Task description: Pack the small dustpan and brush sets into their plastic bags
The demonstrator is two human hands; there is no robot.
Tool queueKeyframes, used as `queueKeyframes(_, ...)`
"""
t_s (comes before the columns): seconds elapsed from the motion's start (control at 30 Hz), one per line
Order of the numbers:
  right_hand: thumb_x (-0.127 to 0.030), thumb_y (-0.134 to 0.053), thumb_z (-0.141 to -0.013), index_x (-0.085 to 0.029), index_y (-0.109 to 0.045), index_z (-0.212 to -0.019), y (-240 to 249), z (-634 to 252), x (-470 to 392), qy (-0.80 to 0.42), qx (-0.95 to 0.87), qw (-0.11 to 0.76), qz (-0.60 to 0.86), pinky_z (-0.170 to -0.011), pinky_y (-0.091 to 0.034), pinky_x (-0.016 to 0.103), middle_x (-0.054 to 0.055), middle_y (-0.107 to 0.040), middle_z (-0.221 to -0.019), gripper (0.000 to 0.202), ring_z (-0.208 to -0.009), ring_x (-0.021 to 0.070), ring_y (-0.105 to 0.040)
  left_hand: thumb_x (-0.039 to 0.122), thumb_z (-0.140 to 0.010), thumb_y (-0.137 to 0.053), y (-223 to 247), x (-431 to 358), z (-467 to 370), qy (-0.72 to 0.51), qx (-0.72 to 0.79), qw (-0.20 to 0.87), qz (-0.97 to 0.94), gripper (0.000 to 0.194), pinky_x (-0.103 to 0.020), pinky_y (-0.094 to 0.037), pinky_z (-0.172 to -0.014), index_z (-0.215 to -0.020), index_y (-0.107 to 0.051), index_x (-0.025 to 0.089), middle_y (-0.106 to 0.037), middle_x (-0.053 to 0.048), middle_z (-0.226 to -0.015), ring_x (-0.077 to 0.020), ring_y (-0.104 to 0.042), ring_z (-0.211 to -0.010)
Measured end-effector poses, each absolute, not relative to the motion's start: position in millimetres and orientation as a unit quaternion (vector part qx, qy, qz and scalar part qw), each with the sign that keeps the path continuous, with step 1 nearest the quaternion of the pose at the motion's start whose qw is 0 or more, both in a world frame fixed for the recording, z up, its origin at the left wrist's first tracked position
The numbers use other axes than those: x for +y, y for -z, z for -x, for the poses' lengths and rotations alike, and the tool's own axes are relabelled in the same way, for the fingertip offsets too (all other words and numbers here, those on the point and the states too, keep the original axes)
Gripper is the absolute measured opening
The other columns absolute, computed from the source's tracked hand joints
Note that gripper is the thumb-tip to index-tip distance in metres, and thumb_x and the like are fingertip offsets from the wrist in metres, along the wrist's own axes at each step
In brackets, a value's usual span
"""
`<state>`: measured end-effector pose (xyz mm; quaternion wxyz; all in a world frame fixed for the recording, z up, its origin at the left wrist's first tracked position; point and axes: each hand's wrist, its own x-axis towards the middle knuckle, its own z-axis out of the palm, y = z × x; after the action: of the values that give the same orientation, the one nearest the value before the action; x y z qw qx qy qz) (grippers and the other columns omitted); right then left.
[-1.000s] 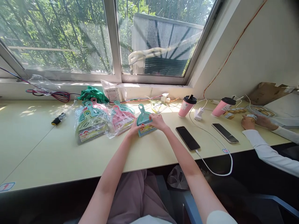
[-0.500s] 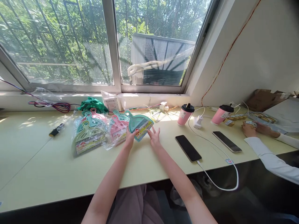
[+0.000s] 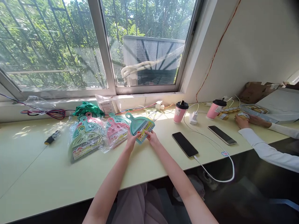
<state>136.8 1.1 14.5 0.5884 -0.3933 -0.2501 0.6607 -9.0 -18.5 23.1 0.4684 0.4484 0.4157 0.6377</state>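
A teal mini dustpan and brush set point(image 3: 140, 126) with a yellow printed label is held above the table between both my hands. Closed on its left lower side is my left hand point(image 3: 132, 138). My right hand point(image 3: 152, 137) grips the lower right edge by the label, fingers bent against it. To the left lie more dustpan sets in clear plastic: a green one point(image 3: 85, 141) in front, a pink one point(image 3: 116, 129) nearest my left hand, and teal ones point(image 3: 87, 124) behind.
Right of my hands lie a black phone point(image 3: 185, 144) on a white cable and a second phone point(image 3: 221, 135). Two pink cups point(image 3: 179, 112) stand behind. Another person's hands point(image 3: 243, 121) handle a small item at far right. A yellow-black tool point(image 3: 51, 137) lies left.
My right hand has closed from spread fingers onto the dustpan set's lower right edge. The whole view has shifted slightly to the right.
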Motion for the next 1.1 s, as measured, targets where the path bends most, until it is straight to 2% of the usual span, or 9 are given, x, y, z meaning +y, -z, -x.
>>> queueKeyframes(0.4,-0.005,-0.089,-0.058,-0.017,-0.070,-0.081,-14.2,-145.6,4.9,-0.664,-0.267,0.578,0.392,-0.081,-0.064,0.033,0.004,-0.079,-0.084,0.032,-0.087,0.0222,-0.077,0.039,-0.064,-0.089,-23.7,-20.9,6.8,-0.617,0.428,0.449,-0.484,0.083,-0.045,-0.052,-0.100,-0.138,-0.052,0.025,-0.066,-0.010,-0.120,-0.0316,-0.064,-0.116)
queueKeyframes(0.5,-0.003,-0.087,-0.059,-0.019,-0.069,-0.080,-14.7,-152.9,7.9,-0.658,-0.252,0.588,0.397,-0.085,-0.065,0.035,0.003,-0.078,-0.082,0.031,-0.092,0.0240,-0.077,0.045,-0.074,-0.082,-33.6,-24.4,8.0,-0.589,0.439,0.429,-0.525,0.069,-0.049,-0.048,-0.106,-0.135,-0.057,0.025,-0.066,-0.012,-0.124,-0.0344,-0.060,-0.124)
queueKeyframes(0.63,-0.003,-0.080,-0.066,-0.020,-0.069,-0.080,-12.2,-160.3,13.1,-0.664,-0.205,0.600,0.397,-0.090,-0.065,0.034,0.003,-0.078,-0.084,0.024,-0.097,0.0228,-0.076,0.041,-0.091,-0.061,-46.1,-21.5,37.9,-0.595,0.540,0.198,-0.562,0.041,-0.056,-0.025,-0.124,-0.127,-0.066,0.022,-0.053,-0.016,-0.150,-0.0380,-0.037,-0.148)
queueKeyframes(0.7,-0.003,-0.077,-0.069,-0.019,-0.070,-0.081,-11.3,-161.4,14.7,-0.669,-0.199,0.603,0.387,-0.092,-0.064,0.034,0.003,-0.079,-0.087,0.022,-0.100,0.0219,-0.076,0.035,-0.092,-0.056,-46.3,-16.4,60.0,-0.570,0.611,0.070,-0.545,0.042,-0.063,-0.011,-0.126,-0.130,-0.065,0.018,-0.038,-0.019,-0.161,-0.0415,-0.020,-0.155)
queueKeyframes(0.77,-0.003,-0.076,-0.069,-0.020,-0.071,-0.082,-11.2,-160.7,14.9,-0.669,-0.211,0.603,0.379,-0.093,-0.064,0.035,0.002,-0.079,-0.089,0.021,-0.101,0.0222,-0.075,0.029,-0.089,-0.057,-40.6,-10.7,76.0,-0.527,0.667,0.025,-0.526,0.044,-0.073,-0.002,-0.121,-0.130,-0.065,0.016,-0.035,-0.023,-0.162,-0.0465,-0.013,-0.156)
queueKeyframes(0.83,-0.004,-0.077,-0.069,-0.020,-0.071,-0.081,-11.6,-158.9,14.2,-0.670,-0.227,0.596,0.380,-0.092,-0.065,0.036,0.002,-0.079,-0.089,0.021,-0.098,0.0225,-0.076,0.023,-0.084,-0.061,-31.1,-6.5,79.1,-0.481,0.667,0.045,-0.568,0.036,-0.077,0.003,-0.118,-0.118,-0.071,0.018,-0.047,-0.024,-0.154,-0.0486,-0.019,-0.154)
queueKeyframes(0.93,-0.004,-0.081,-0.066,-0.019,-0.071,-0.080,-11.6,-157.0,13.0,-0.672,-0.245,0.585,0.383,-0.089,-0.066,0.036,0.002,-0.079,-0.087,0.023,-0.091,0.0222,-0.076,0.015,-0.075,-0.066,-18.8,-4.9,61.4,-0.434,0.555,0.122,-0.699,0.021,-0.072,0.006,-0.121,-0.090,-0.076,0.026,-0.070,-0.017,-0.125,-0.0436,-0.043,-0.144)
queueKeyframes(1.0,-0.005,-0.084,-0.064,-0.018,-0.071,-0.081,-10.9,-157.8,12.8,-0.669,-0.248,0.585,0.385,-0.089,-0.066,0.035,0.004,-0.079,-0.087,0.025,-0.090,0.0228,-0.077,0.011,-0.072,-0.066,-15.6,-6.0,46.0,-0.435,0.483,0.153,-0.745,0.022,-0.066,0.006,-0.125,-0.081,-0.075,0.029,-0.074,-0.012,-0.108,-0.0392,-0.054,-0.135)
queueKeyframes(1.1,-0.005,-0.085,-0.064,-0.018,-0.071,-0.082,-9.5,-161.9,13.4,-0.660,-0.239,0.590,0.398,-0.087,-0.066,0.034,0.004,-0.080,-0.087,0.027,-0.091,0.0235,-0.077,0.006,-0.071,-0.062,-16.2,-7.0,36.1,-0.477,0.457,0.181,-0.728,0.027,-0.061,0.010,-0.127,-0.077,-0.074,0.029,-0.074,-0.010,-0.102,-0.0369,-0.054,-0.134)
